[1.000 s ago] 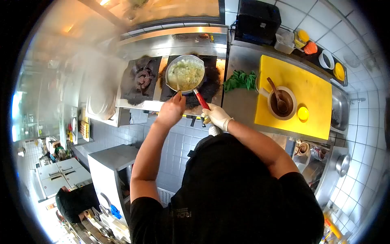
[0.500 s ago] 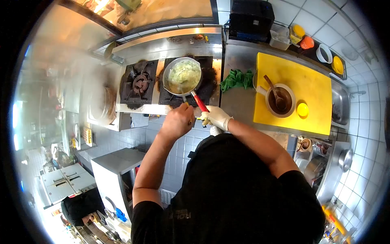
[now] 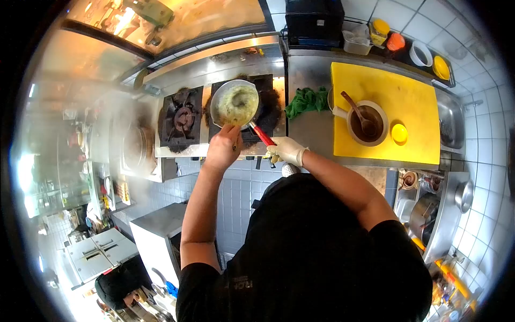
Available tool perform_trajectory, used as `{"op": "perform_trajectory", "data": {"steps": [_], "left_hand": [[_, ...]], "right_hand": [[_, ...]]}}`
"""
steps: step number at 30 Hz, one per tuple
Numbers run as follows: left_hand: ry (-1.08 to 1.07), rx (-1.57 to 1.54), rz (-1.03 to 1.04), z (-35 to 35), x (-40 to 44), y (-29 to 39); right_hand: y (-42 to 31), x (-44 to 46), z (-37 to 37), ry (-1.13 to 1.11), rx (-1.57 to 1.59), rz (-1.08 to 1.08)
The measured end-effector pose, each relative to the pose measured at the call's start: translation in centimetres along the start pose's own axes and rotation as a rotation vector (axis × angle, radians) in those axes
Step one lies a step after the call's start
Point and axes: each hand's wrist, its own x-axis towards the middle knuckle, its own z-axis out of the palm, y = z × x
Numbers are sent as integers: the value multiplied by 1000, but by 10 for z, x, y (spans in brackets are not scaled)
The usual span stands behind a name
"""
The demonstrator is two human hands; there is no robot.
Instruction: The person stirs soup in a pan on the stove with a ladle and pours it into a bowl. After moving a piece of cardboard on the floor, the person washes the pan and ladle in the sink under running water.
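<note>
A pale frying pan (image 3: 253, 88) sits on the right burner, with wet, pale yellow-green food (image 3: 236, 104) inside. My right hand (image 3: 288, 151), in a whitish glove, is wrapped round the pan's red handle (image 3: 263, 135). At the pan's near rim is my left hand (image 3: 224, 146), bare and closed. It grips a thin utensil that dips into the food; the hand and the food hide most of it, so its kind is unclear.
To the left is a bare burner (image 3: 184, 119). A green cloth (image 3: 307, 103) lies right of the stove. On the yellow cutting board (image 3: 413, 102) stand a brown-filled pot (image 3: 351, 131) with a wooden spoon (image 3: 354, 107) and a small yellow cup (image 3: 399, 134). A sink (image 3: 450, 126) lies beyond.
My left hand has moved up and left, closer to the pan's rim. The food has spread into a swirl with a dark hollow. My right hand stays on the handle. The view has shifted slightly.
</note>
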Motion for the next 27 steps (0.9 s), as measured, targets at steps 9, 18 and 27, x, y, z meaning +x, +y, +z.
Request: {"op": "perform_trajectory", "data": {"steps": [9, 18, 27], "left_hand": [[22, -29, 44, -3, 4, 10], [90, -31, 1, 0, -3, 6], [48, -3, 62, 3, -10, -1]], "right_hand": [[-2, -4, 1, -10, 121, 4], [3, -3, 5, 29, 65, -2], [2, -8, 8, 54, 72, -46]]}}
